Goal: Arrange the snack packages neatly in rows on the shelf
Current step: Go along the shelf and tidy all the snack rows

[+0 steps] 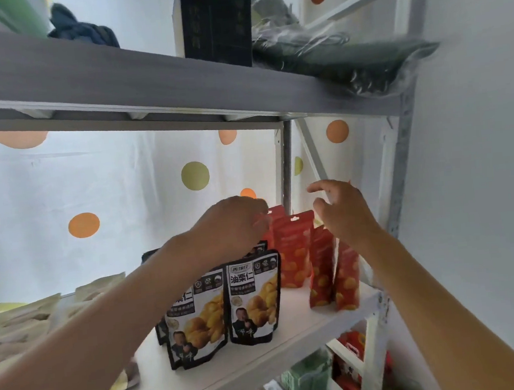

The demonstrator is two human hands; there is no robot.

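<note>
A black box (pixel 216 24) is being stored upright on the upper board (pixel 114 73), with dark blue cloth (pixel 82 28) to its left and a dark bundle in clear plastic (pixel 346 59) to its right. A white curtain with orange and green dots (pixel 124 181) is being displayed behind the rack. Green and red boxes (pixel 327 372) are being kept on the level below.

Left hand (pixel 233 225) raised on an outstretched bare forearm, fingers curled downward; right hand (pixel 341 209) raised just beside it, fingers loosely spread, holding nothing.
</note>
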